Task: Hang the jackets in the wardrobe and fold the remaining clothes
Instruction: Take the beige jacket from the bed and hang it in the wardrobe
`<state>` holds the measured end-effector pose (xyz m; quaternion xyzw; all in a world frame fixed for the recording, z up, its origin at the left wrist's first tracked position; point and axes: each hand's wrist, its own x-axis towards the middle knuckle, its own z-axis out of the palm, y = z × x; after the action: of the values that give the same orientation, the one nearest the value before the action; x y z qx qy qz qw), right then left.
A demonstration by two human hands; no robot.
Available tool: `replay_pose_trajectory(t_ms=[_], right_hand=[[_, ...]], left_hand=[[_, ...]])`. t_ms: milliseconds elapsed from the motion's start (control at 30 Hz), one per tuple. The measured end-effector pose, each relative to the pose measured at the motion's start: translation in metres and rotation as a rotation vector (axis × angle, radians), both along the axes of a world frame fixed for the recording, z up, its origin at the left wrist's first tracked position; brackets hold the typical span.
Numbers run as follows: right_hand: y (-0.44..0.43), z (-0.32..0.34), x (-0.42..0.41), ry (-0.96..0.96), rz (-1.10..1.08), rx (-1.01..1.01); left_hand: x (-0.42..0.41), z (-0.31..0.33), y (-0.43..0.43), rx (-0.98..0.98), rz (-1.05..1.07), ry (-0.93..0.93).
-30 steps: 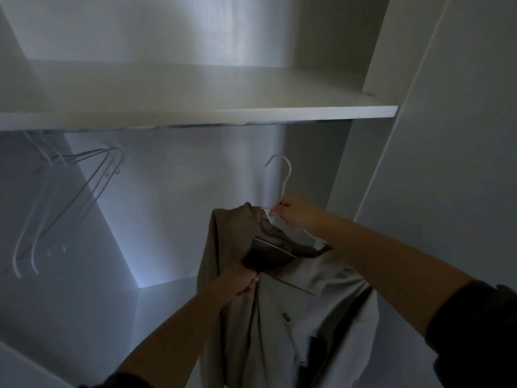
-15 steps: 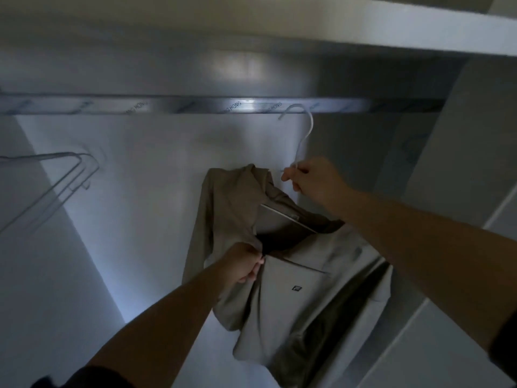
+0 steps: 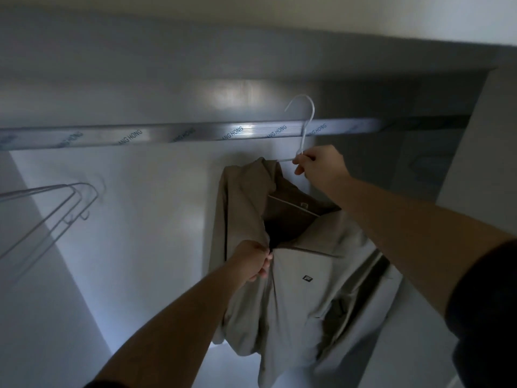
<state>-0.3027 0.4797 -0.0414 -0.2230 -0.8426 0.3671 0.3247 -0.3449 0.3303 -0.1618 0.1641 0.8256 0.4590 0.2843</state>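
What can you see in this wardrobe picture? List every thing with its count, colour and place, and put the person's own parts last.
jacket: one, beige with a dark lining and a small dark chest logo, on the held hanger, centre.
hanger: one, white, its hook raised at the rail; whether it is hooked on cannot be told.
rail: one, silver with printed lettering, running across the wardrobe under the shelf.
empty hangers: at least two, pale, far left.
shelf: one, white, above the rail.
back wall: one, white, behind the jacket.
left hand: one, grips the jacket's front edge.
right hand: one, pinches the hanger's neck.
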Motion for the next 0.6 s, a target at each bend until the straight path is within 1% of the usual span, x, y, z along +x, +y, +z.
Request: replay_pose_trajectory(t_ms=[133, 300, 333, 400, 433, 467, 533, 600], right_hand=[[0.007, -0.021, -0.007, -0.085, 0.017, 0.042], [0.007, -0.03, -0.003, -0.102, 0.016, 0.145], [0.004, -0.03, 0.0, -0.127, -0.026, 0.206], [-0.006, -0.038, 0.013, -0.164, -0.173, 0.431], [-0.012, -0.045, 0.024, -0.13, -0.234, 0.581], [-0.02, -0.054, 0.036, -0.075, -0.246, 0.729], [-0.036, -0.076, 0.057, -0.009, -0.11, 0.917], [-0.046, -0.1, 0.07, -0.049, 0.089, 1.038]], left_hand=[[-0.002, -0.009, -0.004, -0.039, -0.039, -0.05], [-0.001, -0.027, -0.008, -0.07, -0.071, -0.05], [0.0, -0.029, -0.009, -0.068, -0.066, -0.065], [0.005, -0.032, -0.013, -0.057, -0.041, -0.121], [0.008, -0.033, -0.017, -0.045, -0.02, -0.157], [0.011, -0.035, -0.021, -0.024, 0.004, -0.192], [0.015, -0.039, -0.029, 0.041, 0.041, -0.247], [0.018, -0.041, -0.036, 0.097, 0.063, -0.285]])
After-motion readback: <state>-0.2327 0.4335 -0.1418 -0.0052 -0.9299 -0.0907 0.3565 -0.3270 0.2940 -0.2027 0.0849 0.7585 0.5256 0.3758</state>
